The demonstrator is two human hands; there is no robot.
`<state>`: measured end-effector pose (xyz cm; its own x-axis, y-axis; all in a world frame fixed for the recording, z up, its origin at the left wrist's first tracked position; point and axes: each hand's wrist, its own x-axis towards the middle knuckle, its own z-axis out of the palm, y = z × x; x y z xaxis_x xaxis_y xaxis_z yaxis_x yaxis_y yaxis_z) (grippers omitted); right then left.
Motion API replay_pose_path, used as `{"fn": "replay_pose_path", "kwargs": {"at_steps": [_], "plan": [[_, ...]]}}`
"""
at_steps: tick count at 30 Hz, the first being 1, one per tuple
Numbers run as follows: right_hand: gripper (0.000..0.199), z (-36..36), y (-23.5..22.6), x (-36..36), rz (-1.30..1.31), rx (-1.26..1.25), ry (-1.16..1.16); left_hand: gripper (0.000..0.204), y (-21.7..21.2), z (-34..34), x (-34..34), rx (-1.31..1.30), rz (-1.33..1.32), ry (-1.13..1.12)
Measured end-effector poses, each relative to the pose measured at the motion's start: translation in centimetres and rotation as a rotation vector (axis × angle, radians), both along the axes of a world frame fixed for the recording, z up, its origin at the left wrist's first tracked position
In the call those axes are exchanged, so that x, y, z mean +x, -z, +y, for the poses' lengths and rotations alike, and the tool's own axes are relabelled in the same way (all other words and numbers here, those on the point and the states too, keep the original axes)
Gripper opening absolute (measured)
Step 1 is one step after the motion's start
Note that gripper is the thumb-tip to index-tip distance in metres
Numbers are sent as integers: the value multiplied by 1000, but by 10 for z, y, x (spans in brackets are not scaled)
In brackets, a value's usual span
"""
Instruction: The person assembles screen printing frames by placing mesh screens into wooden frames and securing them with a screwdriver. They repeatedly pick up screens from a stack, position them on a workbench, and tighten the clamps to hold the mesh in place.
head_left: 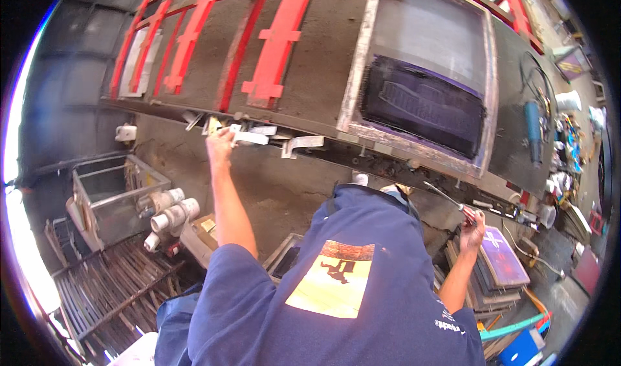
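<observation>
Screwdriver [462, 207] in the right hand [474, 230], left hand [221, 143] at the edge of the table [323, 62]

The right hand is closed, its fingers wrapped around the handle of the screwdriver, just right of the person's body. The shaft points away to the far left, and its tip is in open air, on the near side of the table.

The left hand reaches forward to the table's near edge, left of the body. Its fingers are bent and close together beside a small yellow piece [214, 126] and a white strip [251, 137]; whether they grip either one, I cannot tell. A second, bent white strip [304, 144] sticks out to the right along the same edge.

On the left half of the table lie red slatted frames [275, 49]. Farther right is a large pale-edged frame [354, 81] with a sheet stretched inside it, greyish at the far end and dark purple at the near end. Beyond it, near the table's right end, lie a blue tool [533, 130] and a loop of dark cable [525, 68].

On the near left stand a metal frame [116, 201] and some whitish tubs [174, 215] lying on their sides, with a rack of dark bars [119, 278] nearer still. To the near right, beside the right hand, a purple panel [508, 259] tops a stack of boards, with a blue box [522, 348] nearer the person.
</observation>
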<state>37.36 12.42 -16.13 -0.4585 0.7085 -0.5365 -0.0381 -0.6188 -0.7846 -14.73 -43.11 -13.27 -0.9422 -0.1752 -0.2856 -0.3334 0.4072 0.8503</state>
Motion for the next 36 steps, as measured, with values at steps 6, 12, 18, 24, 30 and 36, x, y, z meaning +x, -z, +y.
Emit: {"fn": "replay_pose_path", "kwargs": {"at_steps": [6,12,18,24,30,36], "plan": [[23,0,-6,-33,13,12,3,35,19,-11,-35,-814,231,197],[20,-8,-16,-44,-112,99,72,38,31,4,-34,-840,430,218],[24,-16,-11,-42,-139,100,125,48,-9,82,-9,-876,874,209],[33,-14,-36,-54,-899,791,-99,48,-1,222,29,-328,323,634],[48,65,-12,-89,-634,944,71,61,27,289,22,-258,51,696],[95,121,23,-161,-751,595,-382,73,65,312,0,-198,126,393]]}}
